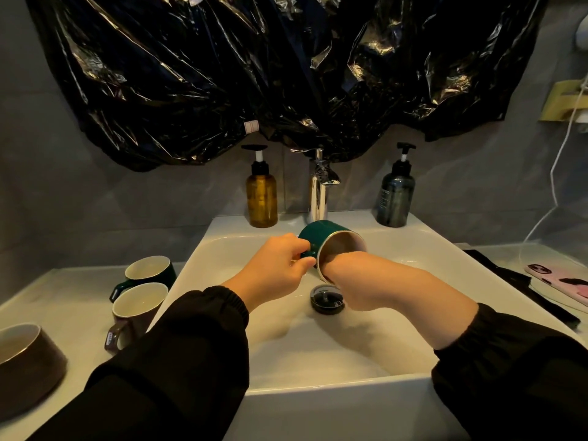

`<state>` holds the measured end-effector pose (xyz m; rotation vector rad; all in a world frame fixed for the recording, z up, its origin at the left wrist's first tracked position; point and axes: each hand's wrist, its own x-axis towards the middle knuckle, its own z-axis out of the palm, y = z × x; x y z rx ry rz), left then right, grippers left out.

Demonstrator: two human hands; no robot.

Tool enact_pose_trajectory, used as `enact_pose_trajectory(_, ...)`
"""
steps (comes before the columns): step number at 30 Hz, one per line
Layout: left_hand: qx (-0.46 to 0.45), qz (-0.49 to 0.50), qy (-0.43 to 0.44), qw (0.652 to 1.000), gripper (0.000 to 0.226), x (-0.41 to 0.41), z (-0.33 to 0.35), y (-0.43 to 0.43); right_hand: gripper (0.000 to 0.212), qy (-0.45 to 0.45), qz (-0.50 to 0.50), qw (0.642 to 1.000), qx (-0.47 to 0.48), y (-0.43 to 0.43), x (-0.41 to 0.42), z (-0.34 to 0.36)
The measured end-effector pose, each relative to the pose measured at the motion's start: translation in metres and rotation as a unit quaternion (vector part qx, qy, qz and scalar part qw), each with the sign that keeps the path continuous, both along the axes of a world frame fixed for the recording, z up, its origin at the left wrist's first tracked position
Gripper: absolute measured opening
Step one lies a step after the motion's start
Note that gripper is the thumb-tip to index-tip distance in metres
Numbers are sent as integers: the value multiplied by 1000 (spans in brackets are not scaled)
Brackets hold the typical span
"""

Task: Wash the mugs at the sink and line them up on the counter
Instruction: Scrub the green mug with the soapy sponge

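1 green mug [313, 235], tipped sideways over the sink [222, 232], handle pinched in my left hand [280, 265], my right hand [339, 261] thrust inside, fingers hidden so grip untellable; 3 mugs [140, 302] left of my left hand; risk: wet handle slips, mug chips.

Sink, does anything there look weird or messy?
Yes. Crumpled black plastic sheeting is draped over the wall and hangs onto the top of the faucet, which is odd. Nothing looks spilled or broken: the left hand grips the green mug, and the counter mugs stand upright.
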<state>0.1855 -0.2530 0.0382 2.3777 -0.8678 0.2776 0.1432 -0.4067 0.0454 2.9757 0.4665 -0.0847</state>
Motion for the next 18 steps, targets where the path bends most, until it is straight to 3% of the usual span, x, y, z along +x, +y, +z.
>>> enact_pose_trajectory(7,-23,26,70,997,18,5,-2,4,29,-5,45,998,31,-17,-2,1)
enact_pose_trajectory(10,-56,32,119,991,25,10,0,9,28,-101,75,987,96,-31,-9,9)
enact_pose_trajectory(12,-92,24,162,982,30,12,1,11,30,-232,128,963,43,-31,-10,13)
enact_pose_trajectory(14,-104,11,183,977,32,10,3,10,34,-293,196,935,-37,-25,-5,14)
enact_pose_trajectory(18,-90,-17,211,973,33,5,6,8,31,-232,275,917,-171,-17,10,12)
